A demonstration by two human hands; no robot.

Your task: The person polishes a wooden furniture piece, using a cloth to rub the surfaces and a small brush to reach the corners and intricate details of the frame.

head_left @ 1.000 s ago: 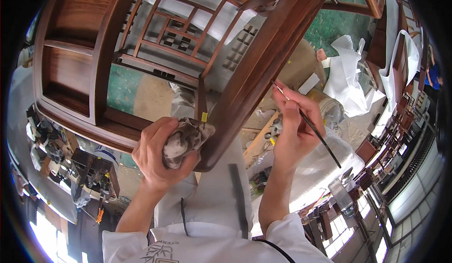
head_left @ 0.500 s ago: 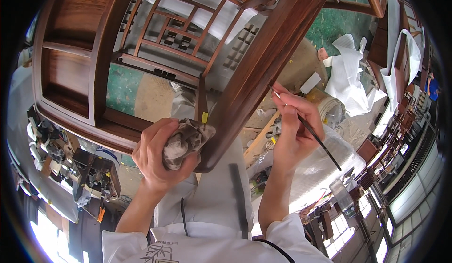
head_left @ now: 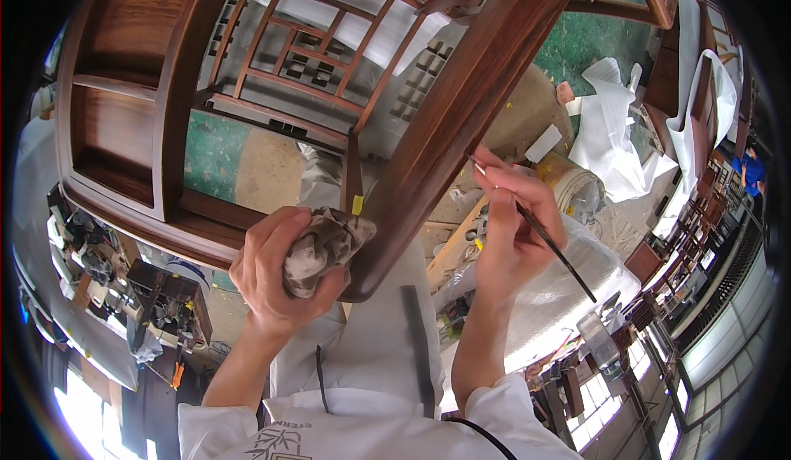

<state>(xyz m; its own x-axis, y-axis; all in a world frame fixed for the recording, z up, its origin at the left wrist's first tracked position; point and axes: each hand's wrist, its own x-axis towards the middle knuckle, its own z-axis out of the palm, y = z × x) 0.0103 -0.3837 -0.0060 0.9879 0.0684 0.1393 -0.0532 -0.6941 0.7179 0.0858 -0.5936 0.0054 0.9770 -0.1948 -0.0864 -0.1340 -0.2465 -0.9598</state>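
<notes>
A dark wooden furniture frame [head_left: 441,143] fills the upper middle, with a thick polished rail slanting up to the right. My left hand [head_left: 276,275] grips a crumpled, stained cloth [head_left: 323,254] against the corner where the rail meets the lower edge. A thin dark-handled brush [head_left: 554,244] is pinched in my right hand [head_left: 521,217]. Its fine tip lies at the outer side face of the rail, though I cannot tell whether it touches. A small yellow tag [head_left: 358,205] shows just above the cloth. Inside the frame is a lattice panel [head_left: 321,52].
White foam sheeting [head_left: 608,130] lies on the floor to the right, near a clear plastic tub [head_left: 581,190]. At the left stands a dark box of tools [head_left: 169,303]. Bubble wrap [head_left: 568,283] lies beside my right forearm. A person in blue [head_left: 750,172] is far off right.
My right hand has shifted very slightly left along with the brush. My left hand and the cloth stay nearly in place. The distant person in blue shows more fully.
</notes>
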